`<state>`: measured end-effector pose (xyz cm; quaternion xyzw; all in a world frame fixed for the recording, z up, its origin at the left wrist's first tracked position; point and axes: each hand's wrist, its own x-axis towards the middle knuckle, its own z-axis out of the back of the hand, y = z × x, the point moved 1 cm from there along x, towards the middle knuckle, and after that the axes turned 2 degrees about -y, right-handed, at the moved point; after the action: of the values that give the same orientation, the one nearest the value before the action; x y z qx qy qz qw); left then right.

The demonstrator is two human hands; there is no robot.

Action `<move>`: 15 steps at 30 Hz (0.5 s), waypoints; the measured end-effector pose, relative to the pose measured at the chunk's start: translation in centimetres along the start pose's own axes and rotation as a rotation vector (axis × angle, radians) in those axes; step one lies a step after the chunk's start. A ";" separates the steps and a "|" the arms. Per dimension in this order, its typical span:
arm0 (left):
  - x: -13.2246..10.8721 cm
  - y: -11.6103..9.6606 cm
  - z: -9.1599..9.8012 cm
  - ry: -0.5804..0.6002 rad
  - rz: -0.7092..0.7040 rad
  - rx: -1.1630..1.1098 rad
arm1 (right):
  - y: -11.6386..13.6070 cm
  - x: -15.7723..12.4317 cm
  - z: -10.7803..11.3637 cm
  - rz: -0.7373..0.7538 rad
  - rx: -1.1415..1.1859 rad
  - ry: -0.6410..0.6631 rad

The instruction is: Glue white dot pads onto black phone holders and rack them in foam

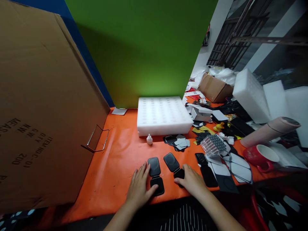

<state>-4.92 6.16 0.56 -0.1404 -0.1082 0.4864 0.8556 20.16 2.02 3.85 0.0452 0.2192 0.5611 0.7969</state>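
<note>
Two black folding pads, each a pair of rounded square panels joined by a hinge, lie unfolded on the orange table cover. My left hand (139,186) rests beside the left folding pad (154,166), fingers spread. Its fingertips are at the upper panel's edge and the thumb touches the lower panel. My right hand (192,180) grips the lower panel of the right folding pad (171,162), thumb on the near side and fingers over the right edge. That pad lies tilted to the left. A third folding pad (208,176) lies to the right of my right hand.
A white foam block (165,115) stands at the back, with a small white dropper bottle (149,139) before it. Black and grey cut pieces (178,142) lie nearby. On the right are a red mug (255,157), a pink flask (269,131) and clutter. A large carton (48,96) stands left.
</note>
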 end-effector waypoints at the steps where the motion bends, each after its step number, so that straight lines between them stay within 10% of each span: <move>1: 0.1 -0.1 0.0 0.013 -0.004 0.000 | -0.2 0.0 0.3 0.006 0.001 0.030; 10: 0.7 1.1 -0.2 -0.087 0.069 -0.208 | 3.2 3.5 0.4 0.070 -0.051 -0.076; 15: 7.0 4.2 3.3 -0.378 0.249 -0.423 | 4.9 5.6 1.0 0.163 0.072 0.143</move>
<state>-5.82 14.71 2.60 -0.2347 -0.3464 0.5715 0.7059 17.82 9.10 4.64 0.0516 0.2912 0.6176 0.7288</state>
